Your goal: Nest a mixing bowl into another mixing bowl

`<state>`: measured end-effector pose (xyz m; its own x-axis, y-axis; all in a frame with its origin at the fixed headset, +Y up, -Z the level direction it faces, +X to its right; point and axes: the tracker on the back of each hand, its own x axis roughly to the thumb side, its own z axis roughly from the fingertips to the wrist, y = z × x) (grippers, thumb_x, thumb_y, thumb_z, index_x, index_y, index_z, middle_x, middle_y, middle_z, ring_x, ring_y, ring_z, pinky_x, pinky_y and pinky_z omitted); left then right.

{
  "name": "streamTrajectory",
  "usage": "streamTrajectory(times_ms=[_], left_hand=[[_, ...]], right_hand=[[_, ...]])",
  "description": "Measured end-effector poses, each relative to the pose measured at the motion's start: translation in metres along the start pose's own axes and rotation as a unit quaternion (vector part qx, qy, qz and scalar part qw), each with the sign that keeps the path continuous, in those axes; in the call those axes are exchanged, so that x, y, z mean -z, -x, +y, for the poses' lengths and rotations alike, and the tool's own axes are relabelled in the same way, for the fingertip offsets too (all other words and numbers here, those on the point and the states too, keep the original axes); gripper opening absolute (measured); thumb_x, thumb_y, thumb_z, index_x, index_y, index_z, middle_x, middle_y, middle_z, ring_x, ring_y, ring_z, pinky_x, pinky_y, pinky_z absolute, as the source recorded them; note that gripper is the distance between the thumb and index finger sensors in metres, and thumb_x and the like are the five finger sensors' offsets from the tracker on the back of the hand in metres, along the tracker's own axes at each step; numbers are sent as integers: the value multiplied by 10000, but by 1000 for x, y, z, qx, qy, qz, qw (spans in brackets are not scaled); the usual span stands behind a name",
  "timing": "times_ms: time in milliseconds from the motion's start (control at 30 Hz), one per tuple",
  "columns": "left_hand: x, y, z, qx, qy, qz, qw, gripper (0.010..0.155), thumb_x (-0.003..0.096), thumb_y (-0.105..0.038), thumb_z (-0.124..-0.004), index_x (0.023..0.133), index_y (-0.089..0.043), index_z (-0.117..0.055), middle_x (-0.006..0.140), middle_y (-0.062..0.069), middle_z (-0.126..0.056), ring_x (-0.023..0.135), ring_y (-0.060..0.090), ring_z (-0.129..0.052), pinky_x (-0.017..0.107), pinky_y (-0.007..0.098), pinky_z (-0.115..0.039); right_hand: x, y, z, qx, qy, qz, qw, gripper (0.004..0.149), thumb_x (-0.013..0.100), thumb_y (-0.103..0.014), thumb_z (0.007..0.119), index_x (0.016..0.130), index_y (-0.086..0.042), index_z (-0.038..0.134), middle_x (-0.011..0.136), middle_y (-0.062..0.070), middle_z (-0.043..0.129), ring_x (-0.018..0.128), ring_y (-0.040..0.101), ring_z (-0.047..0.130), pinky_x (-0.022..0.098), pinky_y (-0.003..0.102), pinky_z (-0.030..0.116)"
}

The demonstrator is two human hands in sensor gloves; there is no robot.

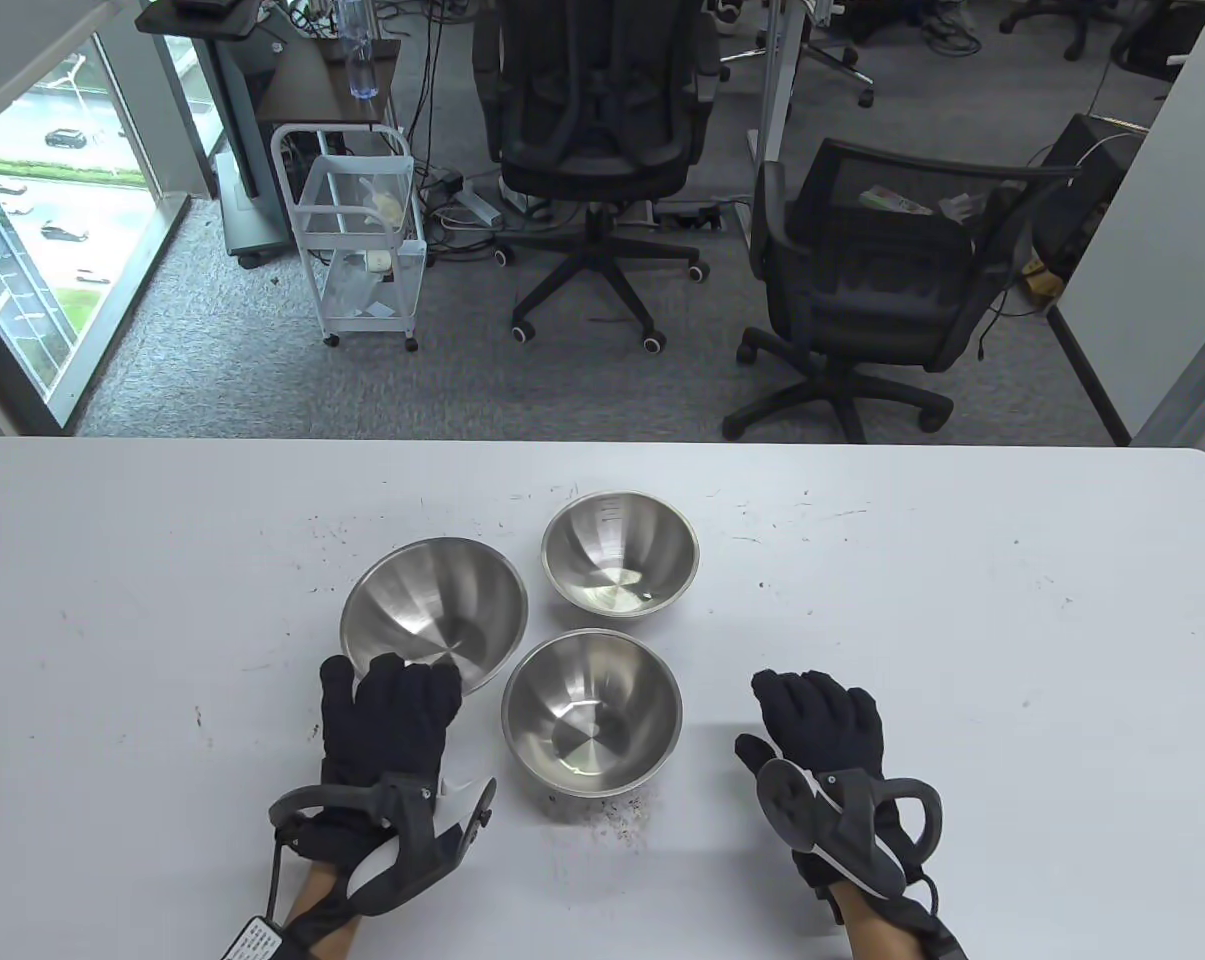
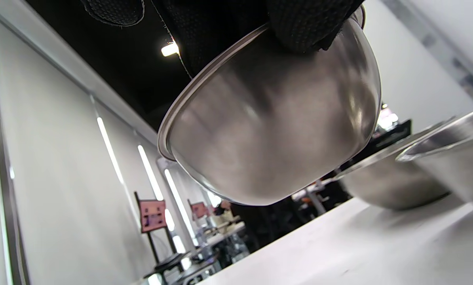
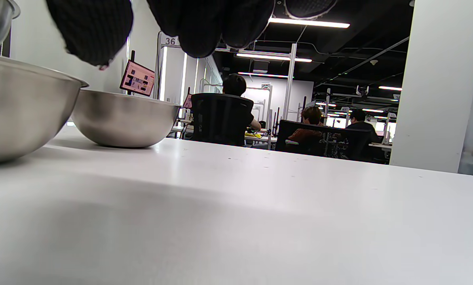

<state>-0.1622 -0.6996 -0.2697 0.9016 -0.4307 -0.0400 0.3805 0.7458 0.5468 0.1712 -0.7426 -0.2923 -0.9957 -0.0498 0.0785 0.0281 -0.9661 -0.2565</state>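
Three steel mixing bowls are at mid-table. My left hand (image 1: 387,680) grips the near rim of the largest, left bowl (image 1: 432,600), which is tilted. In the left wrist view this bowl (image 2: 272,130) hangs clear above the table under my fingers (image 2: 299,27). A bowl (image 1: 592,710) sits nearest me, just right of the held one. A smaller bowl (image 1: 620,555) sits behind it. My right hand (image 1: 777,715) is open and empty, right of the near bowl and apart from it. The right wrist view shows the near bowl (image 3: 18,114) and the far bowl (image 3: 121,118) standing on the table.
The white table (image 1: 962,650) is scuffed, with dark crumbs in front of the near bowl. Two office chairs (image 1: 592,130) and a white cart (image 1: 362,240) stand on the floor beyond the table's far edge.
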Motion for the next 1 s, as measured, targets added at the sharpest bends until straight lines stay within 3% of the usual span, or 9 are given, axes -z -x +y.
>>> streamTrajectory(times_ms=[467, 1000], left_hand=[[-12, -59, 29, -27, -46, -79, 995, 415, 519, -402, -742, 928, -476, -742, 870, -165, -951, 922, 139, -904, 789, 629, -586], [-18, -85, 21, -25, -34, -119, 992, 421, 512, -415, -740, 927, -486, -737, 867, -175, -954, 923, 129, -905, 793, 625, -585]], right_hand=[[0, 2, -1, 4, 3, 2, 1000, 680, 409, -550, 845, 1022, -304, 684, 1020, -40, 814, 986, 272, 771, 726, 586, 586], [0, 3, -1, 5, 5, 4, 1000, 679, 409, -551, 845, 1021, -303, 685, 1019, -41, 814, 985, 272, 773, 726, 586, 586]])
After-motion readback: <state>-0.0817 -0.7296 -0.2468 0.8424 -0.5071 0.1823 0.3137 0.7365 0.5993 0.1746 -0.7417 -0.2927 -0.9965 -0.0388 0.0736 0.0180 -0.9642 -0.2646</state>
